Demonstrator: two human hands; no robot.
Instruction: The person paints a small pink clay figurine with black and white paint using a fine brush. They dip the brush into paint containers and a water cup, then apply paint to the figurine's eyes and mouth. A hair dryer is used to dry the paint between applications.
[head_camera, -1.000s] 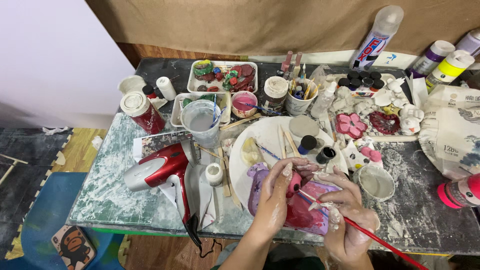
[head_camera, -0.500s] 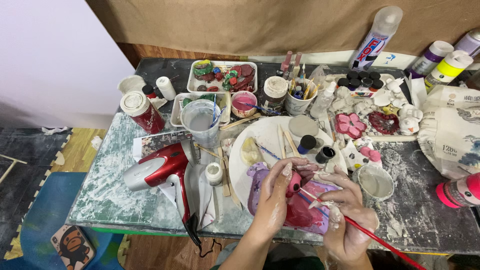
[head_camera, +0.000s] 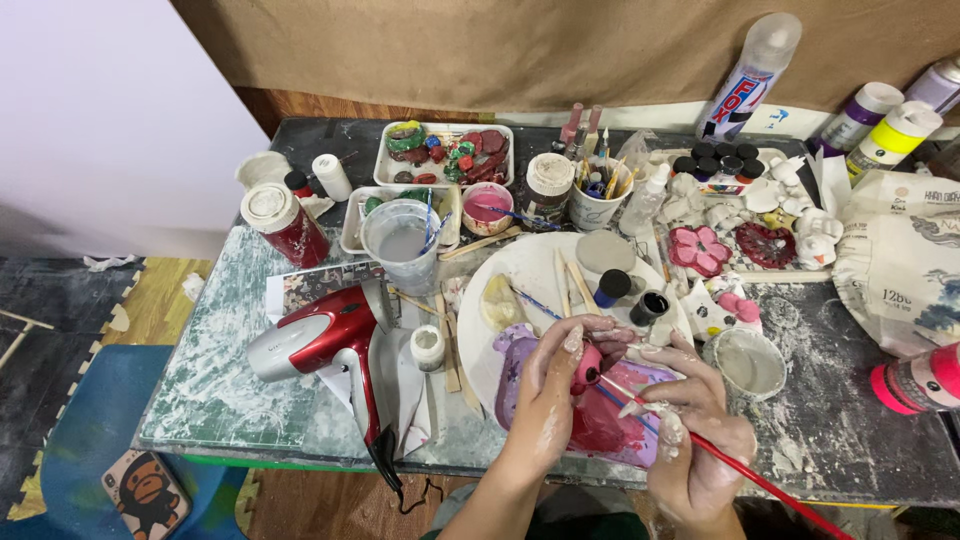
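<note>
Head view: cluttered, paint-stained table (head_camera: 250, 390).

Glossy red-and-silver plastic hair dryer (head_camera: 320, 345), clear plastic water cup (head_camera: 402, 243), bare wooden sticks (head_camera: 447, 345), matt unglazed white plaster figurines (head_camera: 800, 225), wet-glossy pink paint on the small figurine (head_camera: 586, 368), worktable (head_camera: 230, 390) rough, dusted and smeared with dried white plaster.

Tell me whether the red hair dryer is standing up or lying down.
Lying down: the red hair dryer rests on its side on the table.
</note>
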